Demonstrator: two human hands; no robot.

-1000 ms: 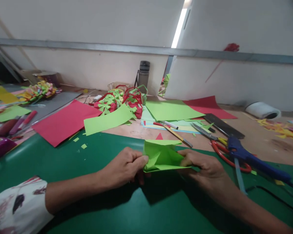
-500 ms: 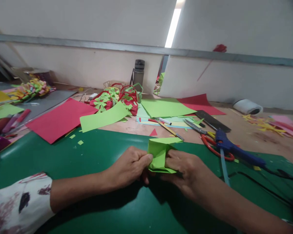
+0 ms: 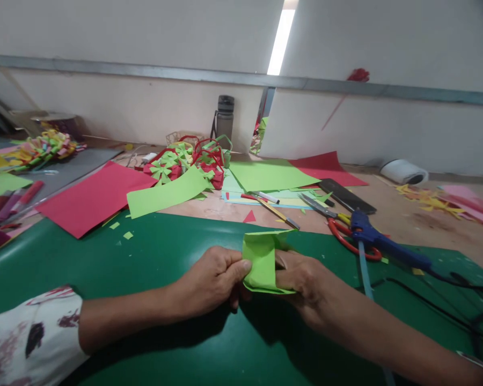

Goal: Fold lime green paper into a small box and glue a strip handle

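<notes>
A folded light green paper piece (image 3: 261, 260) is held just above the green cutting mat (image 3: 153, 268) between both hands. My left hand (image 3: 211, 279) pinches its left edge with thumb and fingers closed. My right hand (image 3: 306, 281) grips the right side, fingers tucked against and under the fold. The paper looks folded into a narrow upright shape with a flap at the top.
Behind the mat lie a red sheet (image 3: 92, 195), green sheets (image 3: 265, 174), finished red and green paper flowers (image 3: 185, 163), pens, red-handled scissors (image 3: 338, 228), a blue glue gun (image 3: 382, 246) with its cord, a dark ruler (image 3: 346, 195) and a water bottle (image 3: 224, 115). Coloured scraps lie at far left and right.
My right hand has moved left, pushing the wide green paper into a narrower fold. The left hand has kept its pinch on the left edge.
</notes>
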